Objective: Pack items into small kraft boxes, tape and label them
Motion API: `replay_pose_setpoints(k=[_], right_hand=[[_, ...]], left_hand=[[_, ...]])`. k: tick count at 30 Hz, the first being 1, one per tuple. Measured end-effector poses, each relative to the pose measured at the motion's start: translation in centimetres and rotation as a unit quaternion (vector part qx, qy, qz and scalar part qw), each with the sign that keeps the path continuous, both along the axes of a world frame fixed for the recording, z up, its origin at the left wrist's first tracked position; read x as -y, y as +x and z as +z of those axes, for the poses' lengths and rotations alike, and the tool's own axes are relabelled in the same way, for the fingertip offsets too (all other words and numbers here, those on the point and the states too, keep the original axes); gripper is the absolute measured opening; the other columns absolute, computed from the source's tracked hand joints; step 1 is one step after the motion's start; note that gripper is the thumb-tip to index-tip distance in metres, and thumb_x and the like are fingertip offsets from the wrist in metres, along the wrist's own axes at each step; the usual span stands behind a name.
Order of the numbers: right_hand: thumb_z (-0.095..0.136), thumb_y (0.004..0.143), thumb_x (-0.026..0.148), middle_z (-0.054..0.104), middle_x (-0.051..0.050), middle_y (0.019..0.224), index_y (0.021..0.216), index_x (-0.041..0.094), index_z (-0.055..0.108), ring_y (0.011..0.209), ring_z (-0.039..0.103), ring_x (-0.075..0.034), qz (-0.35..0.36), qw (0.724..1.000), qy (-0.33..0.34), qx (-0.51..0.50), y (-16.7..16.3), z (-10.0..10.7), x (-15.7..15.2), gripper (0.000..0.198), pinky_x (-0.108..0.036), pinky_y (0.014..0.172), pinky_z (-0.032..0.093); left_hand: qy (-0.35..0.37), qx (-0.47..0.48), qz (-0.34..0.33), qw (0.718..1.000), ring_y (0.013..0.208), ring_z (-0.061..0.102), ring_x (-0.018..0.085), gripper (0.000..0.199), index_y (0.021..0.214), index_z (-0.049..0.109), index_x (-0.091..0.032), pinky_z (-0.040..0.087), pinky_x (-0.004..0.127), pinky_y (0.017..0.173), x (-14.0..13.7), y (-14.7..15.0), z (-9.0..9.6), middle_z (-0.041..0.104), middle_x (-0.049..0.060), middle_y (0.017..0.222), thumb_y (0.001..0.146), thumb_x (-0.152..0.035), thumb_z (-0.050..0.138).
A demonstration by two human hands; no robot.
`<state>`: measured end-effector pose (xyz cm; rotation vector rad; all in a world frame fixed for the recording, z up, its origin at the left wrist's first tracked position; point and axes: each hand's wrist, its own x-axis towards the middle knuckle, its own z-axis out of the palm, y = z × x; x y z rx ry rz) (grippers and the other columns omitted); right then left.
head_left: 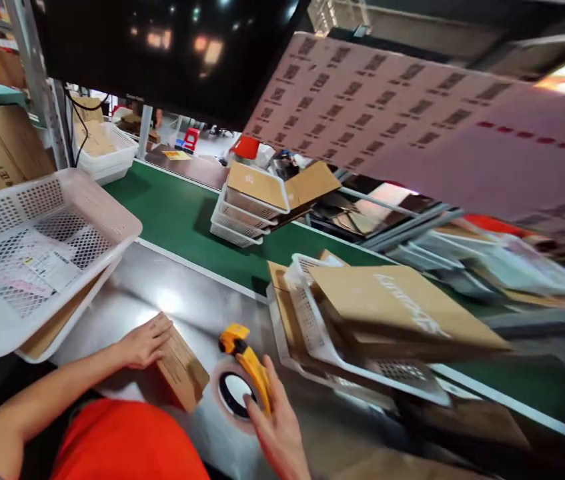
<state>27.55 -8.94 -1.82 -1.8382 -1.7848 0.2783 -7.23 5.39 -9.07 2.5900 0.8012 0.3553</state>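
While our right fingers (273, 381) clamp the yellow tape dispenser (255, 370), our left fingers (159, 331) grip the cardboard carton (182, 368) under them: likely light, stiff; best edge-held.

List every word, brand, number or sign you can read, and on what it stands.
None can be read for certain:
Large right carton: white lettering, blurred
Far-left carton: upside-down dark print, unclear
Pink board: repeated dark print, red marks, blurred
Monitor: lower-edge brand, too small
Label in leftmost basket: too small
Small carton: fine print, too small
Yellow card: dark marks, too small
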Motion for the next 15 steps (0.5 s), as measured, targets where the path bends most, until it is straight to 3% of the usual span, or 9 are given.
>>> replay_pose_setpoints(k=[4,7,10,11,12,14,15], right_hand=[[0.047,0.093,0.013,0.061,-0.013,0.147,0.160,0.031,0.049,0.132,0.064,-0.031,0.164,0.985,0.009,0.053,-4.0,-1.0,-1.0,0.070,-0.049,0.107,0.059],[0.049,0.091,0.009,0.061,-0.013,0.143,0.157,0.036,0.052,0.125,0.065,-0.032,0.184,0.977,0.039,0.095,-5.5,-2.7,-1.1,0.071,-0.052,0.099,0.062],[0.046,0.092,0.007,0.056,-0.013,0.145,0.160,0.037,0.044,0.127,0.064,-0.033,0.187,0.975,0.066,0.096,-5.0,-3.7,-0.6,0.075,-0.051,0.098,0.063],[0.044,0.092,0.006,0.055,-0.013,0.146,0.162,0.038,0.041,0.128,0.064,-0.032,0.190,0.975,0.069,0.093,-4.6,-3.8,-0.5,0.077,-0.050,0.098,0.063],[0.043,0.092,0.005,0.054,-0.013,0.146,0.163,0.039,0.038,0.128,0.063,-0.032,0.192,0.975,0.070,0.091,-4.3,-3.8,-0.3,0.079,-0.049,0.099,0.063],[0.044,0.093,0.005,0.055,-0.013,0.147,0.164,0.040,0.034,0.129,0.063,-0.032,0.192,0.975,0.064,0.092,-3.9,-3.8,-0.2,0.080,-0.049,0.100,0.062],[0.045,0.093,0.006,0.056,-0.013,0.147,0.164,0.041,0.034,0.129,0.064,-0.032,0.193,0.975,0.059,0.095,-3.9,-3.7,-0.1,0.080,-0.049,0.100,0.062]], left_hand=[[0.006,0.039,0.003,0.999,0.166,0.018,0.033,0.062,0.159,0.047,-0.009,0.027,0.054,0.135,0.1,0.1,-0.8,0.043,0.018,0.170,0.099,-0.025,0.053],[-0.006,0.075,0.015,0.997,0.163,0.029,0.032,0.057,0.154,0.054,-0.009,0.033,0.052,0.132,0.3,0.1,-0.9,0.050,0.017,0.166,0.097,-0.018,0.050],[-0.064,0.156,0.115,0.979,0.156,0.043,0.033,0.047,0.134,0.072,-0.017,0.032,0.058,0.131,1.3,1.1,-0.5,0.061,0.012,0.157,0.094,-0.013,0.047],[-0.100,0.205,0.178,0.957,0.151,0.049,0.033,0.043,0.126,0.075,-0.018,0.033,0.058,0.129,1.8,1.8,-0.2,0.065,0.012,0.152,0.094,-0.014,0.046],[-0.164,0.259,0.252,0.918,0.145,0.054,0.031,0.039,0.120,0.077,-0.019,0.037,0.056,0.127,2.4,2.6,0.2,0.069,0.013,0.146,0.095,-0.018,0.047],[-0.341,0.342,0.370,0.794,0.126,0.066,0.029,0.032,0.112,0.077,-0.018,0.050,0.047,0.115,3.6,4.4,1.2,0.075,0.015,0.129,0.098,-0.031,0.051],[-0.435,0.359,0.394,0.726,0.114,0.070,0.028,0.034,0.109,0.076,-0.018,0.056,0.044,0.104,4.2,5.3,1.8,0.077,0.014,0.119,0.098,-0.040,0.053]])
